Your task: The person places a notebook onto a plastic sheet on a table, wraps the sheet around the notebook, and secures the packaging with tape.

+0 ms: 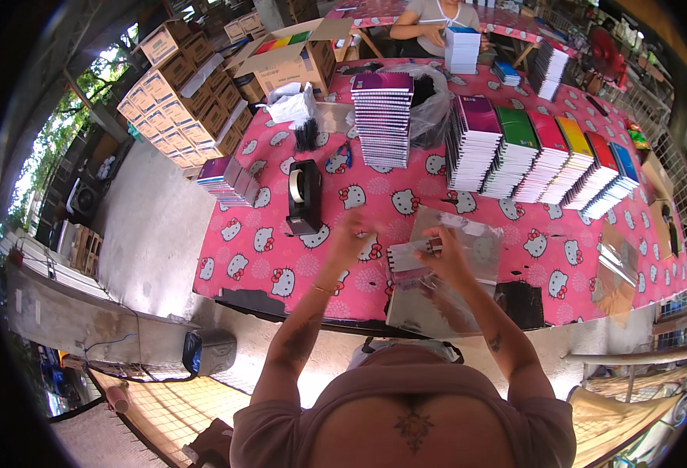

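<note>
**Just beside the right hand (pixel 446 253), apart from the left hand (pixel 349 243)!**

Touching the spiral notebook (pixel 408 260) with bent right fingers, and whether pinching or merely resting, impossible to tell. Lying just left of those fingers, partly under them, amid clear plastic (pixel 429 308); showing as a pale strip running roughly left to right, true long axis hard to read. Over to the left hand now: raised, blurred, well to the notebook's left; can't tell if open, closed or holding anything. Beyond that, up and left, near the black tape dispenser (pixel 306 199) on the pink cloth (pixel 343 300). Hidden behind right-hand fingers: the notebook's far end. Lost in glare: the plastic's edges.
</note>
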{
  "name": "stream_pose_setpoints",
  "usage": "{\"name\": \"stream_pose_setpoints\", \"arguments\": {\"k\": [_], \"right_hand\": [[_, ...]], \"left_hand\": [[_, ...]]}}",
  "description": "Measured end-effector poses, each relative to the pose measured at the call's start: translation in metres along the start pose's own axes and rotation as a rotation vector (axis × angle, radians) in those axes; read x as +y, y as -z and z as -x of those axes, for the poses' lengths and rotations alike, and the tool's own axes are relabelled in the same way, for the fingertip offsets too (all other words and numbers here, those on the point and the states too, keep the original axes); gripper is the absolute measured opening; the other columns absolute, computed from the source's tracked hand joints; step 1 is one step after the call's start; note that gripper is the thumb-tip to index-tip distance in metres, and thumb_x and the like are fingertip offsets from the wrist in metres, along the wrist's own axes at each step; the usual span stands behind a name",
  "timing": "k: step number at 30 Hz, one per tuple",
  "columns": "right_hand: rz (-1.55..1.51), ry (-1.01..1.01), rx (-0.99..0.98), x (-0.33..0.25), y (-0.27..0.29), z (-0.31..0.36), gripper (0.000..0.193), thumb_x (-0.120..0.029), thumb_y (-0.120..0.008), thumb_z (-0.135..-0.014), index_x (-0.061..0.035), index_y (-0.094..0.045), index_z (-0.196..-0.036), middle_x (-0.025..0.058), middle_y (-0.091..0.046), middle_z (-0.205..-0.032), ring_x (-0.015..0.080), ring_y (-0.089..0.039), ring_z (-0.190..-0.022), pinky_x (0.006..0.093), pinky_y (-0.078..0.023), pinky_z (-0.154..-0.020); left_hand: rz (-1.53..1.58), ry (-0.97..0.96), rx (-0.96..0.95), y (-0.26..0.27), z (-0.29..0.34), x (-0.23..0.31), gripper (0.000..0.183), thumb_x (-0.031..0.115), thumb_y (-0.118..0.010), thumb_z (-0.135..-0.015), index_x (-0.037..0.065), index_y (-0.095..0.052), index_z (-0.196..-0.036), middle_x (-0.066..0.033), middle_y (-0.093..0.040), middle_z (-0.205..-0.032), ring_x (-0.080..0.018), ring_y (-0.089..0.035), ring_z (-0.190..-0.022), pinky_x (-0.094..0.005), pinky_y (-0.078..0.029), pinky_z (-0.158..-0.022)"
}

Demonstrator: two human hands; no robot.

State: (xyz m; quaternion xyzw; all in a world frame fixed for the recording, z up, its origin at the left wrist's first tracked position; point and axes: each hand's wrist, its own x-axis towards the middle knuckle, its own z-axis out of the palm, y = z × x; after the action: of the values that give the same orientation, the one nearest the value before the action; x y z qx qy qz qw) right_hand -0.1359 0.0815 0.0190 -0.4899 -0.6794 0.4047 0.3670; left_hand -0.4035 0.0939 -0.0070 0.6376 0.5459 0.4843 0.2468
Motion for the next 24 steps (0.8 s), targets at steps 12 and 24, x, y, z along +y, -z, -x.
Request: {"name": "stream_pose_setpoints", "arguments": {"k": [12,24], "right_hand": [[-0.040,-0.053,0.053,0.008,-0.002,0.002,0.044,-0.012,-0.080,-0.079,-0.0070,-0.059,-0.117,0.0084,-0.051,-0.114,0.0198,-0.057,-0.097,0.0328,-0.053,-0.080],[-0.117,-0.085,0.064,0.008,-0.012,0.004,0.048,-0.015,-0.081,-0.078,-0.0085,-0.057,-0.118,0.0096,-0.051,-0.115,0.0209,-0.058,-0.098,0.0331,-0.052,-0.081]], "left_hand": [[0.709,0.637,0.506,0.116,0.009,-0.079,0.021,0.024,-0.073,-0.088,0.006,-0.070,-0.098,0.0038,-0.060,-0.076,-0.0041,-0.048,-0.060,-0.0189,-0.043,-0.055],[-0.128,-0.206,-0.633,0.051,-0.033,0.087,0.015,0.020,-0.072,-0.080,0.005,-0.070,-0.085,-0.0139,-0.069,-0.079,-0.0325,-0.068,-0.075,-0.0419,-0.053,-0.067]]}}
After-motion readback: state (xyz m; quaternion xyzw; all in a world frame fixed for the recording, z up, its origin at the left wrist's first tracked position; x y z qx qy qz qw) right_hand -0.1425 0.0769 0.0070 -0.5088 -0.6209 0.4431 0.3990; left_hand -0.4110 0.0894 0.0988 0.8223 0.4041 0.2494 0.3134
